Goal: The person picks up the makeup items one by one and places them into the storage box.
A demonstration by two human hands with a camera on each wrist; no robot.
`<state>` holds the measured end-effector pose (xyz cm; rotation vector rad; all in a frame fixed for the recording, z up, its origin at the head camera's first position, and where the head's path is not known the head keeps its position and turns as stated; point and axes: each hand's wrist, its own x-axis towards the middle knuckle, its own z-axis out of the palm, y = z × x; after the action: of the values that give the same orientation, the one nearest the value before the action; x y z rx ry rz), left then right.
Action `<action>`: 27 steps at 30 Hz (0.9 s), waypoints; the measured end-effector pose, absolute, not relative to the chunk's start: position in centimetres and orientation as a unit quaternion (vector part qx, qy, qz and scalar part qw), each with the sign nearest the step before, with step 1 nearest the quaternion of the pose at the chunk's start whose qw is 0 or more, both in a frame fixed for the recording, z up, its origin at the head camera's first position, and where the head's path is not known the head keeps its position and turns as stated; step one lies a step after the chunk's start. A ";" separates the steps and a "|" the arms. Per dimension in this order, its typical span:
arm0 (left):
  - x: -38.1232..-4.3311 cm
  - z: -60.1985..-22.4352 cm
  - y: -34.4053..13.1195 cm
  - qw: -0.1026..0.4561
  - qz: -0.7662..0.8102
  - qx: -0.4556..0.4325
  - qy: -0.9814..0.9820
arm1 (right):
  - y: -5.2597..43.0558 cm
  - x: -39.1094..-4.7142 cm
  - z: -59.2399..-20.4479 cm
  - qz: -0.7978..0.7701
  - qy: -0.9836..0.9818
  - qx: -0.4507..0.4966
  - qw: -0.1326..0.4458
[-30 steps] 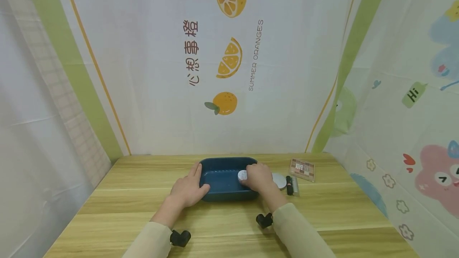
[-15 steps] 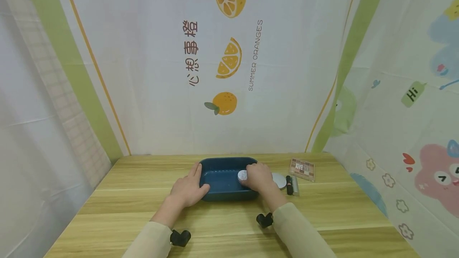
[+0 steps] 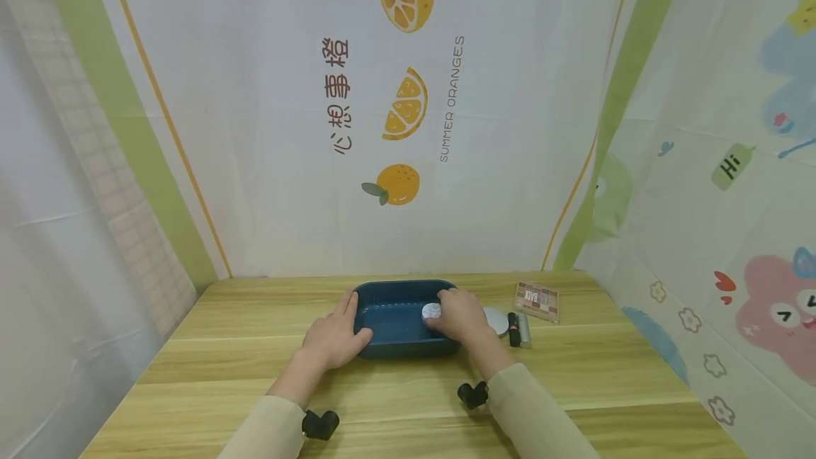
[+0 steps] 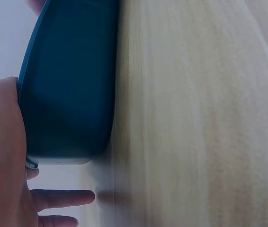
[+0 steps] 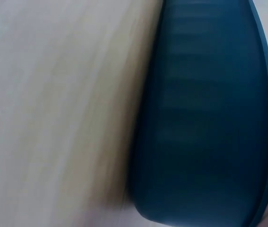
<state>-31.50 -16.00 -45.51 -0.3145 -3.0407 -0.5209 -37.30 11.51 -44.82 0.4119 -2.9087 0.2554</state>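
Observation:
A deep blue rectangular basin [image 3: 389,321] stands on the wooden table in the head view. My left hand [image 3: 333,337] rests against its left end, thumb over the near rim and fingers along the outside. The left wrist view shows several of those fingers stretched out straight past the basin wall [image 4: 70,90]. Over the basin's right end, my right hand [image 3: 462,316] grips a small white round item [image 3: 431,314] with faint grey markings. Most of that item is hidden behind the thumb and knuckles. The right wrist view is blurred and shows mainly the basin's outer side [image 5: 205,118].
Right of the basin lies a white round disc [image 3: 496,321], partly behind my right wrist. Beside it are a black tube [image 3: 513,330] and a silver tube [image 3: 525,332]. A checkered makeup palette [image 3: 537,302] lies farther back. A printed curtain [image 3: 287,218] hangs behind the table.
My right wrist has shifted very slightly right and toward the body, the white round item still in its grip. The left hand and the basin keep their places.

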 end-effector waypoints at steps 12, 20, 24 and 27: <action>-31.8 -45.9 -16.0 0.028 -0.171 -0.101 -0.980 | 12.0 -36.8 -44.9 0.165 -0.972 0.130 0.106; -31.6 -46.0 -16.0 0.025 -0.178 -0.100 -0.979 | 12.7 -36.7 -44.9 0.257 -0.954 0.119 0.099; -31.5 -45.9 -16.0 0.026 -0.178 -0.100 -0.979 | 13.2 -36.5 -44.4 0.265 -0.952 0.116 0.102; -31.5 -45.8 -16.0 0.025 -0.180 -0.100 -0.978 | 13.7 -36.4 -43.9 0.267 -0.952 0.110 0.103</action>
<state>-31.47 -15.96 -45.75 -0.3093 -3.0246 -0.5567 -36.38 13.73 -43.90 0.3255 -2.8082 0.7882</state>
